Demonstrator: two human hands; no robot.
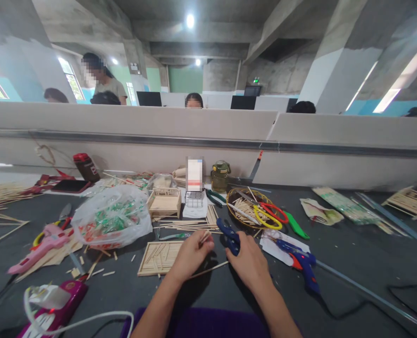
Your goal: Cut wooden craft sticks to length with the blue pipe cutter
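Note:
Above the black tabletop, my left hand point(193, 253) is closed in a pinch on a short wooden stick point(204, 236). Beside it, to the right, my right hand point(249, 258) grips a dark blue pliers-like tool point(228, 234); its jaws are hard to make out. A small tray of wooden sticks point(147, 268), with short pieces lying on it, sits just left of my left hand. Between my wrists a long thin stick point(212, 269) lies on the table. More loose sticks point(180, 224) lie beyond my hands.
A wicker basket point(230, 212) holds sticks and scissors. A blue glue gun point(302, 263) lies at right, a pink one point(50, 241) at left. A plastic bag point(113, 220), a miniature wooden bed point(164, 205), a phone on a stand point(195, 174) and a power strip point(65, 300) surround the workspace.

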